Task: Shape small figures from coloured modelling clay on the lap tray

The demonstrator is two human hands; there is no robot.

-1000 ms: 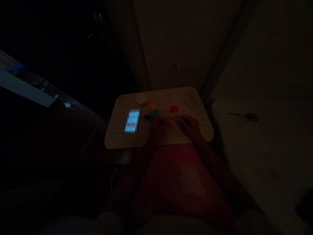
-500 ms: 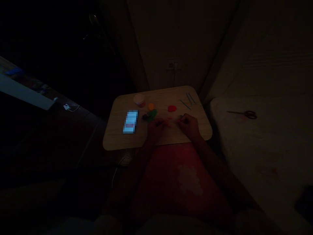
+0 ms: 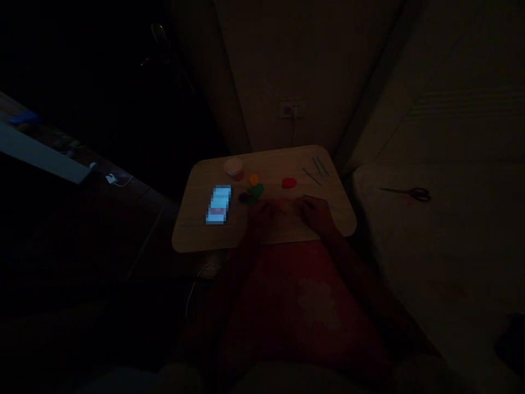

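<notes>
The light is very dim and small details are lost. At the near middle of the small wooden table (image 3: pixel 197 235), my left hand (image 3: pixel 260 215) has its fingers curled at a reddish-pink piece of modelling clay (image 3: pixel 283 206). My right hand (image 3: pixel 316 214) is on the other side of that piece, thumb and fingertips pinched together; what they hold is too dark to make out. Beyond the hands lies a bright red clay lump (image 3: pixel 289 183). Green clay (image 3: pixel 256 191), a dark purple lump (image 3: pixel 244 197) and an orange lump (image 3: pixel 254 179) sit together left of it.
A lit phone (image 3: pixel 219 204) lies on the table's left side, near a lidded tub (image 3: pixel 234 168). Several thin green sticks (image 3: pixel 318 168) rest at the far right corner. Scissors (image 3: pixel 414 193) lie on a pale surface (image 3: pixel 430 246) to the right. A wall socket (image 3: pixel 292 108) holds a plug.
The view shifted slightly left on the table, then steadied. My right hand's fingertips moved a little; a small pink bit seen at them half a second ago is now hard to distinguish.
</notes>
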